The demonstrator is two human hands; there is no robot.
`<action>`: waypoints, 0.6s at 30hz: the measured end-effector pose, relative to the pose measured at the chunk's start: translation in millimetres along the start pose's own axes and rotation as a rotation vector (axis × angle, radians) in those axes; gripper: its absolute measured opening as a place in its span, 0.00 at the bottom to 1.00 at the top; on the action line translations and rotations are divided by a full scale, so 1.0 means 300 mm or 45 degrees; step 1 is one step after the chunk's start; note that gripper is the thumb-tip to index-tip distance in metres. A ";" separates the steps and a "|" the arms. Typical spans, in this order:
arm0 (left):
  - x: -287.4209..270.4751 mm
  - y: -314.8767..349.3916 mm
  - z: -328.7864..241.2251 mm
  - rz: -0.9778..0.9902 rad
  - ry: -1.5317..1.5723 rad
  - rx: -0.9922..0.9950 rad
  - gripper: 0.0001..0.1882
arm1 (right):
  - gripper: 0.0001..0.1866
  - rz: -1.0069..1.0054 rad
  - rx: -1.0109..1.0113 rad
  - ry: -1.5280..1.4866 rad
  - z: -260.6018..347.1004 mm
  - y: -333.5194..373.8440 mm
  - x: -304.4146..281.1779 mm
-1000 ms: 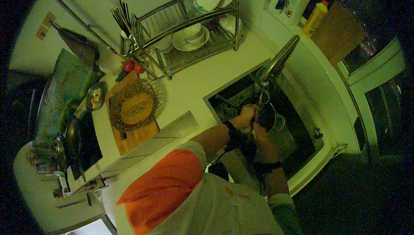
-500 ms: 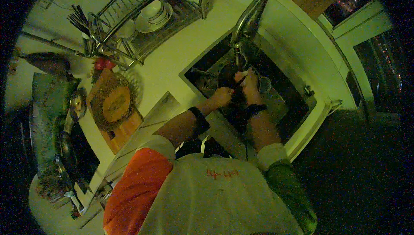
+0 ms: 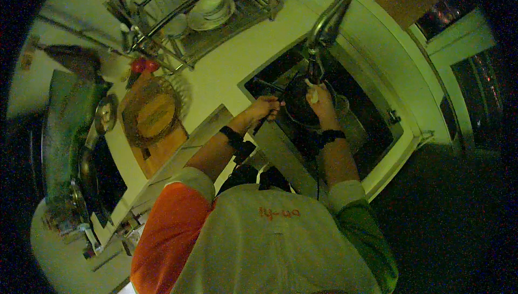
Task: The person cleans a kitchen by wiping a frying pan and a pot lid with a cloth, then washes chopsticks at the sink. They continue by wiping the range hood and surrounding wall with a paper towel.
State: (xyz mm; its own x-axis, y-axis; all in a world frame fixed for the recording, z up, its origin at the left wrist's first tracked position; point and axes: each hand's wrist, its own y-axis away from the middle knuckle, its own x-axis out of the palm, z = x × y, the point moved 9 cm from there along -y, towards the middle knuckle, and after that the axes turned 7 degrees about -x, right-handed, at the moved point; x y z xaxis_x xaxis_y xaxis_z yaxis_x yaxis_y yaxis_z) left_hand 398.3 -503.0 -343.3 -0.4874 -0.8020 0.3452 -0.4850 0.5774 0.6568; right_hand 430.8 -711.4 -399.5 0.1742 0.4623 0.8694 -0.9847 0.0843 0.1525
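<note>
A dark round pan point(image 3: 298, 104) is in the sink under the tap, tilted. Beside its near left rim, my left hand point(image 3: 266, 109) is closed around a dark handle point(image 3: 259, 126), seemingly the pan's; the join is too dim to make out. My right hand point(image 3: 323, 102) reaches over the pan's right side. Its fingers are closed on a small pale wad point(image 3: 312, 95), maybe a cloth or sponge. Right above this hand is the metal tap point(image 3: 314, 56). Dimness hides whether water runs.
The dark sink point(image 3: 372, 137) also holds a paler metal vessel point(image 3: 343, 106) by my right wrist. A dish rack point(image 3: 226, 27) with bowls stands at the back left. Left on the counter are a wooden board point(image 3: 164, 145), a round woven tray point(image 3: 156, 111) and red round items point(image 3: 144, 65).
My left hand has moved left and slightly up, away from my right hand, and the dark handle now shows below it. The pan's inside is more exposed. The whole view has shifted slightly.
</note>
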 end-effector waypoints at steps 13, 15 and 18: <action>-0.039 0.215 -0.186 -0.275 -0.091 0.563 0.08 | 0.16 -0.146 -0.075 0.603 0.092 0.098 0.176; 0.019 0.288 -0.283 -0.286 -0.215 0.757 0.09 | 0.16 -0.187 -0.084 0.601 0.109 0.103 0.167; 0.049 0.423 -0.445 -0.351 -0.409 0.931 0.10 | 0.16 -0.215 -0.136 0.722 0.133 0.109 0.150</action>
State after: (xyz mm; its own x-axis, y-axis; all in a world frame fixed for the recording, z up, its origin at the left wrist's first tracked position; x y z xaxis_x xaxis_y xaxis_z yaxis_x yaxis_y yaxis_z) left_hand 426.5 -461.8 -165.5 -0.4119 -0.9102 -0.0440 -0.9108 0.4096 0.0517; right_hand 406.4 -723.0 -336.6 0.3316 0.8312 0.4463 -0.9426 0.2723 0.1933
